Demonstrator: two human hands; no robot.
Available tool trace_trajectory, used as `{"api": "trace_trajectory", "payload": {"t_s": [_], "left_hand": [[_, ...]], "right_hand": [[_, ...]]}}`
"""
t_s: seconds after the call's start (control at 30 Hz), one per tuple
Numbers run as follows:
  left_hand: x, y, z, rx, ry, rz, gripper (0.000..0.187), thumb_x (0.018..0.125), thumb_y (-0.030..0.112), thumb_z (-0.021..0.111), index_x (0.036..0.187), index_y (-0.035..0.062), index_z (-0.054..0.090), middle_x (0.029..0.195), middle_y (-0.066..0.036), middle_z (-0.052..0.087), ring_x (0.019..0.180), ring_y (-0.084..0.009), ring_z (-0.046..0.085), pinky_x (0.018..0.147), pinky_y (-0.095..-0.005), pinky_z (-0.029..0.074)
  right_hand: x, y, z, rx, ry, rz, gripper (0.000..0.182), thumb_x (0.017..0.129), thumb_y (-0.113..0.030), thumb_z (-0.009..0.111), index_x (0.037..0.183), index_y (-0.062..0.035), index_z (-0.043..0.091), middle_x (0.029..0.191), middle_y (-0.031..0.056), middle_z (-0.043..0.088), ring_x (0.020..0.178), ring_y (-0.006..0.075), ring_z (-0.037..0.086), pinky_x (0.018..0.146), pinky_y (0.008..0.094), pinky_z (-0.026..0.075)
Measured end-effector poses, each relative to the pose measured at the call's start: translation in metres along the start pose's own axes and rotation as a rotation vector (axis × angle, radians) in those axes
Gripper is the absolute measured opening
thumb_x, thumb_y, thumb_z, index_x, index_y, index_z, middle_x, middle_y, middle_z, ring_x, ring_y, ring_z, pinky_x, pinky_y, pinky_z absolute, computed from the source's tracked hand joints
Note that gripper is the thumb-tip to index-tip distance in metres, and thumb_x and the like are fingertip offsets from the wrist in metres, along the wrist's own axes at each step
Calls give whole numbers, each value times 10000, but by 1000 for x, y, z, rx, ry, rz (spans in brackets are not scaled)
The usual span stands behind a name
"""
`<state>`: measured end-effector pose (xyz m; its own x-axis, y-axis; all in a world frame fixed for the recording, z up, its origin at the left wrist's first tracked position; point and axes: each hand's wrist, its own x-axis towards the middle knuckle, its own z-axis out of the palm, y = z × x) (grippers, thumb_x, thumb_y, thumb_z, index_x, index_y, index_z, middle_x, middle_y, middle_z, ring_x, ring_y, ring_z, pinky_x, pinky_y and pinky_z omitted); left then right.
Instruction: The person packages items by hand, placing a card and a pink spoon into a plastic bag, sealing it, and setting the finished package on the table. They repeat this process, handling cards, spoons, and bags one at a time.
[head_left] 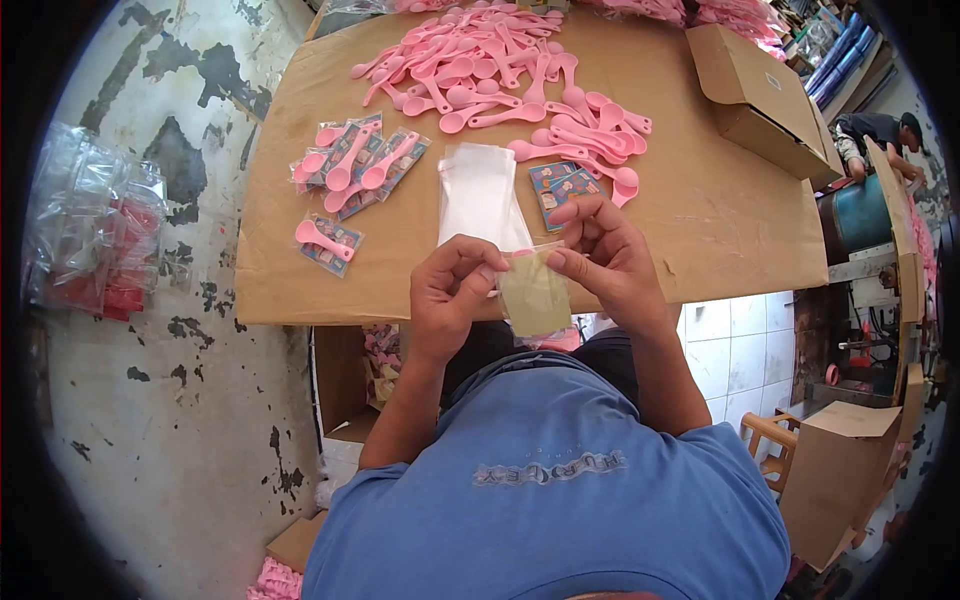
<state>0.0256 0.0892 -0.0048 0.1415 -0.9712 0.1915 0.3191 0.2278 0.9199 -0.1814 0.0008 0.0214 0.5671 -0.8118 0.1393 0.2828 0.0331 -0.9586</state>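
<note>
Between my hands, at the table's front edge, hangs a small clear plastic bag (537, 297) with a pale yellow-green card inside. A bit of pink shows at its top. My left hand (452, 290) pinches the bag's upper left corner. At the upper right corner, my right hand (612, 262) grips it between thumb and fingers, the other fingers curled above. Just beyond the bag lies a stack of clear empty bags (480, 195). Blue printed cards (562, 188) lie beyond my right hand, beside loose pink measuring spoons (590, 140).
A large heap of pink spoons (470, 60) covers the table's far side. Bagged spoons with cards (350, 165) lie at left. A cardboard box (765, 100) stands at the right edge. Another person (880, 140) is at far right. Plastic bags (100, 220) hang on the left wall.
</note>
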Motion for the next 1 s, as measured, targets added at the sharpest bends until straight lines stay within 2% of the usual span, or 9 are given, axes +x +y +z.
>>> {"api": "trace_trajectory", "payload": {"t_s": [0.13,0.33,0.43,0.53,0.57,0.67,0.77,0.87,1.0], "left_hand": [[5,10,6,-342,-42,-141,93,1012,52,602,1084,-2,627,969,-65,708,923,-101,679,853,-254,540],[4,-4,6,-27,24,-92,156,1036,108,656,1148,17,597,966,-101,751,881,-110,711,786,-249,576],[6,6,4,-165,48,-144,270,1049,107,638,1274,28,511,985,-165,772,885,-153,738,754,-262,578],[6,14,-2,-283,2,-174,393,1056,138,643,1387,42,453,977,-139,777,882,-127,732,767,-253,579],[6,14,-6,-348,-20,-205,534,1051,127,644,1497,40,364,1022,-158,777,901,-136,735,784,-252,577],[7,17,-3,-154,-76,-60,597,1033,111,667,1544,33,368,1046,-162,776,918,-140,736,804,-254,576],[5,27,-5,86,-181,-222,520,997,66,701,1478,5,511,1068,-157,773,959,-153,735,843,-265,574],[4,27,-15,133,-188,-256,339,971,-39,678,1310,-21,670,1118,-146,768,1078,-147,706,936,-304,563],[9,43,-45,680,71,157,265,966,-29,674,1227,-26,720,1187,-126,765,1119,-182,719,930,-318,570]], "right_hand": [[-2,-4,1,-7,17,7,360,948,-59,773,1253,-41,584,923,-12,630,849,53,621,761,219,480],[-3,-12,5,-47,15,37,381,949,-19,751,1279,-30,561,941,3,634,876,64,632,790,229,499],[-2,-20,8,-80,-15,40,399,946,15,738,1293,-22,544,953,10,631,877,62,622,785,220,496],[-2,-20,11,-96,-9,36,393,941,26,738,1283,-19,548,945,10,631,866,56,618,778,206,489],[-1,-21,14,-92,-10,28,391,932,39,743,1270,-17,555,939,10,631,865,51,616,773,198,485],[1,-21,16,-105,-4,12,383,926,57,743,1258,-13,565,939,10,631,868,53,617,780,201,489],[5,-23,17,-99,-24,-6,381,924,69,739,1256,-9,568,952,12,637,868,55,620,783,203,493],[9,-20,9,-117,-3,-78,335,934,64,731,1230,8,586,979,21,650,864,57,621,780,203,495],[9,-17,1,-428,170,-119,287,964,5,720,1234,-23,628,988,14,662,832,51,603,760,198,483]]}}
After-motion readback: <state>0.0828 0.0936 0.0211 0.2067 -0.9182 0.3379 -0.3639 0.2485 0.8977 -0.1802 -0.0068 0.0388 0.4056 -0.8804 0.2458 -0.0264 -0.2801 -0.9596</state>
